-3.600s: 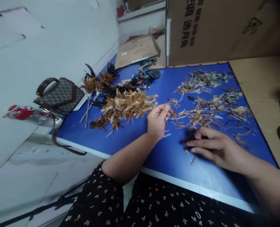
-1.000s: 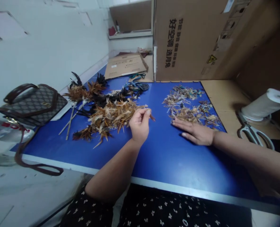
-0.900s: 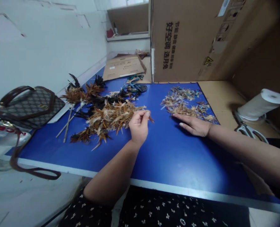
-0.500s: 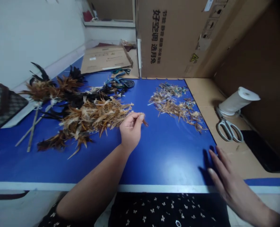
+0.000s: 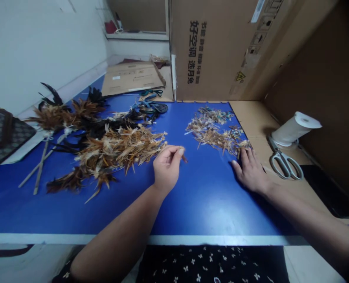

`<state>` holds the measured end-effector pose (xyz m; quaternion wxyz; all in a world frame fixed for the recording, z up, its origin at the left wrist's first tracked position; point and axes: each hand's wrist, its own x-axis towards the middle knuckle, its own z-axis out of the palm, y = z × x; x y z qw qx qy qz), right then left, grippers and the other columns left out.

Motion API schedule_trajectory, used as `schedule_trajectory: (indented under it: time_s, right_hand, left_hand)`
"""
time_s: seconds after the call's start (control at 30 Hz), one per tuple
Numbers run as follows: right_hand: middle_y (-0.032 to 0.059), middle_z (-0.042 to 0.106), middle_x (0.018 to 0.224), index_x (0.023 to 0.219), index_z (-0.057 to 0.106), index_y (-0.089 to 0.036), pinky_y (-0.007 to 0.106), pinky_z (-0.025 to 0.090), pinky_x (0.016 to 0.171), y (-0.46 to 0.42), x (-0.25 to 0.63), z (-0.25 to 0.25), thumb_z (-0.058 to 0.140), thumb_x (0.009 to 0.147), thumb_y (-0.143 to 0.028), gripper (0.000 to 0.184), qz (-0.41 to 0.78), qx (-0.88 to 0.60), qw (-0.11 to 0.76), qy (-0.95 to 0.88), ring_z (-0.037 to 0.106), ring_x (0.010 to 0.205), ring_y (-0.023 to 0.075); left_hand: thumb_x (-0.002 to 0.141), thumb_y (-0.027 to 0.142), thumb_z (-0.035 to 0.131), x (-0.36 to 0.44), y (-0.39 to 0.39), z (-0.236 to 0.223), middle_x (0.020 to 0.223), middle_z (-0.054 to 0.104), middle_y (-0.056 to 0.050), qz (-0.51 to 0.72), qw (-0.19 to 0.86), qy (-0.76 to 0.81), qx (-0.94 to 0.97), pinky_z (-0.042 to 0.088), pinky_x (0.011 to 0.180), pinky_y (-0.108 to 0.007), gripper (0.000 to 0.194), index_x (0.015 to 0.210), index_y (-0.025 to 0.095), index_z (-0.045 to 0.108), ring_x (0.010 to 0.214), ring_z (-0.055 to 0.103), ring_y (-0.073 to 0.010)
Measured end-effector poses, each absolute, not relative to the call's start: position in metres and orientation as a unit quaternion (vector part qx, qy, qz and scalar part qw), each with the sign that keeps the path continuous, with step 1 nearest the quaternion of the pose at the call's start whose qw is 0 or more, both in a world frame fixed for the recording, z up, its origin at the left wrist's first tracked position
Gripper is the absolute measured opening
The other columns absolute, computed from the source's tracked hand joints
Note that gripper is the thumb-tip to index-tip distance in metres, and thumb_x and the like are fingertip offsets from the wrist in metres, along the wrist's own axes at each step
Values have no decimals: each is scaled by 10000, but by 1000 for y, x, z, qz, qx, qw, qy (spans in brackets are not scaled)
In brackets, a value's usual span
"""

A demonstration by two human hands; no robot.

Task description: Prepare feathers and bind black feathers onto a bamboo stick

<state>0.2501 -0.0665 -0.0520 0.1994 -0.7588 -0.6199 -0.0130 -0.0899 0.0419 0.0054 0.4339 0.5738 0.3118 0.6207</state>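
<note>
My left hand (image 5: 166, 167) hovers over the blue table (image 5: 192, 204) with thumb and fingers pinched on a small brown feather (image 5: 184, 157). Just left of it lies a big pile of brown and black feathers (image 5: 115, 145). My right hand (image 5: 251, 171) lies flat and open on the blue surface, its fingertips touching the near edge of a smaller heap of feather scraps (image 5: 215, 131). Nothing is in that hand.
Scissors (image 5: 283, 163) and a white roll (image 5: 295, 127) sit on the cardboard-covered surface at the right. A large cardboard box (image 5: 218, 47) stands behind the table. A patterned handbag (image 5: 0, 133) rests at the left edge. Thin sticks (image 5: 41, 165) lie by the feather pile.
My right hand drew back to the table's near right corner, then moved forward again to the edge of the scrap heap. The left hand kept its pinch on the feather.
</note>
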Motion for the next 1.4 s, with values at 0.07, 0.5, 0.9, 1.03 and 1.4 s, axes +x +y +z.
schedule_trajectory:
  time_s: [0.07,0.5,0.9,1.03,1.4]
  right_hand:
    - [369,380,1845,1783,368,8,859,250,1378,-24,254,-45,375,1149,-663,923,-16,-754,211,-622,301,1747,585]
    - [199,170,1972,1846,368,-234,825,211,1405,-44,221,-31,416,1172,-604,771,-35,-688,223,-690,215,1805,490]
    - [211,665,1678,1743,533,-175,618,509,1333,-8,256,-37,357,1172,-582,723,-22,-686,299,-663,625,1572,390]
    - [215,798,1264,1491,765,-185,609,632,1139,-4,258,-27,503,1119,-598,614,-52,-689,323,-646,768,1194,399]
    - [134,747,950,946,762,-274,537,645,902,4,242,-22,575,1080,-581,384,-29,-680,385,-623,725,923,338]
  left_hand:
    - [1041,417,819,-90,42,4,899,749,-52,617,431,312,579,596,754,-276,258,894,206,820,817,717,-158]
    - [1014,453,842,-87,39,9,862,737,-45,615,438,316,575,606,740,-286,281,883,204,823,771,700,-157]
    - [1009,528,845,-85,42,6,851,732,-51,608,430,321,585,591,712,-275,359,867,199,816,748,683,-148]
    - [1009,532,841,-83,42,4,871,733,-53,604,440,320,582,603,722,-278,367,860,198,810,767,705,-153]
    - [1036,459,822,-83,39,1,914,742,-61,589,444,307,601,630,763,-297,282,920,202,836,795,725,-159]
